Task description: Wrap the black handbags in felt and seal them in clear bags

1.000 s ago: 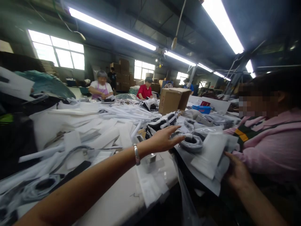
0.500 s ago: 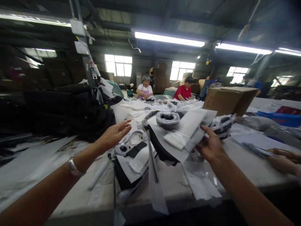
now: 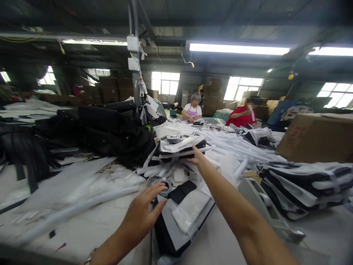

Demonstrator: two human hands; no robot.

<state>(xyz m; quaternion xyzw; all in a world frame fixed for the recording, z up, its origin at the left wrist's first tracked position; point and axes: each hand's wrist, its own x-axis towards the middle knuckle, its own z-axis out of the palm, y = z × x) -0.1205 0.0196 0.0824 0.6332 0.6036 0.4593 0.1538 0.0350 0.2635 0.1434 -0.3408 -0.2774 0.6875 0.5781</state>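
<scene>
My right hand (image 3: 196, 156) reaches far over the table and grips the right edge of a flat black-and-white bundle (image 3: 179, 144). A grey coiled strap (image 3: 173, 138) lies on top of that bundle. My left hand (image 3: 145, 209) is open, fingers and thumb apart, at the left edge of a nearer bundle (image 3: 176, 224). This nearer one is black with white sheeting, and carries a coil (image 3: 162, 184), a black folded piece (image 3: 182, 191) and a clear-wrapped white packet (image 3: 190, 212). Whether my left fingertips touch the coil, I cannot tell.
Black bags (image 3: 110, 129) are heaped to the left. A stack of black-and-white bundles (image 3: 306, 187) stands right, beside a grey tape dispenser-like device (image 3: 264, 206). Behind it is a cardboard box (image 3: 317, 138). Two people, one in a purple apron (image 3: 193, 112), one in red (image 3: 241, 116), work across the table.
My right hand has carried its bundle away from me and leftward, onto the pile at the back. My left hand has come down and nearer, to the front bundle. The view has turned right-to-left.
</scene>
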